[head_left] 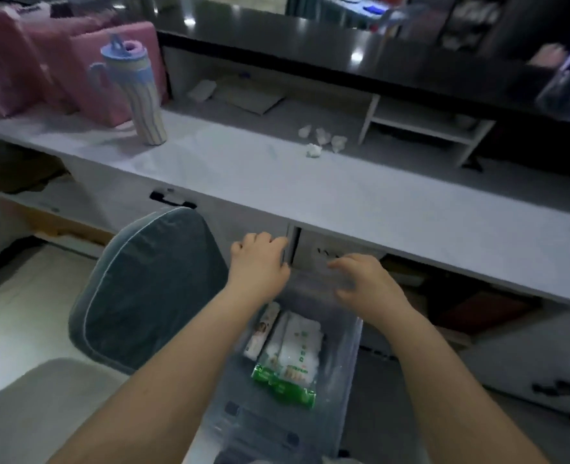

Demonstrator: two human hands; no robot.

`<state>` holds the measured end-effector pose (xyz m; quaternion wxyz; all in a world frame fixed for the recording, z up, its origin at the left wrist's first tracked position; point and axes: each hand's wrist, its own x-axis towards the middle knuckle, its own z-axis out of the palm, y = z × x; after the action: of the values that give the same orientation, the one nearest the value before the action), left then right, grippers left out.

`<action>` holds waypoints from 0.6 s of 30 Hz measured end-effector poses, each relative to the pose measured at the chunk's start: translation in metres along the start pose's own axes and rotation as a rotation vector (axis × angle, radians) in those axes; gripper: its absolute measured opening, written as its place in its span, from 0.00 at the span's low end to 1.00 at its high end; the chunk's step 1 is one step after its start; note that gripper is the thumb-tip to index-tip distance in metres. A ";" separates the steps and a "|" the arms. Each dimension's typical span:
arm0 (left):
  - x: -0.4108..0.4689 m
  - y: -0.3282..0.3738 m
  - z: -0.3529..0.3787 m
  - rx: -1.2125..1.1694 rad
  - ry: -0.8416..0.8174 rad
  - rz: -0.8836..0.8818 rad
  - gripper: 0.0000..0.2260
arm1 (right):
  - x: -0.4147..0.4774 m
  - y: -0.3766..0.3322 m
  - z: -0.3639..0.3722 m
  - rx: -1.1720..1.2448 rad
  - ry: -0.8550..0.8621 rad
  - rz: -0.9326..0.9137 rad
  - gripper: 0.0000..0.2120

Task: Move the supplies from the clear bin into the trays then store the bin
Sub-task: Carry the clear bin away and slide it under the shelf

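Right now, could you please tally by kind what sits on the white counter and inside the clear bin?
Crumpled tissue balls: 4
Striped tumbler: 1
Pink bags: 3
Green-and-white packet in the clear bin: 1
Slim box in it: 1
Total: 10

The clear bin (350, 346) holds 2 packs (290, 356), while the desk (277, 182) carries 1 bottle (136, 92), 4 paper wads (324, 140) and 3 pink bags (59, 61).
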<state>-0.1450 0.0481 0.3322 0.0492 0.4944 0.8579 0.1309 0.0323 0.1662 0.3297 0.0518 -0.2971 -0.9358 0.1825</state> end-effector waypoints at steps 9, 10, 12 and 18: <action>-0.043 -0.043 0.037 -0.073 -0.140 0.270 0.19 | -0.103 -0.050 0.083 0.087 0.108 0.346 0.19; -0.051 -0.048 0.046 -0.065 -0.167 0.277 0.19 | -0.111 -0.053 0.093 0.094 0.103 0.370 0.20; -0.065 -0.056 0.063 -0.053 -0.228 0.283 0.18 | -0.125 -0.056 0.114 0.115 0.094 0.423 0.22; -0.093 -0.079 0.115 -0.016 -0.370 0.228 0.20 | -0.152 -0.037 0.182 0.212 0.042 0.531 0.27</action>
<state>-0.1391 -0.0496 0.1959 0.1949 0.6035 0.7716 0.0495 0.0992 -0.0056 0.1768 0.0523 -0.5286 -0.7995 0.2805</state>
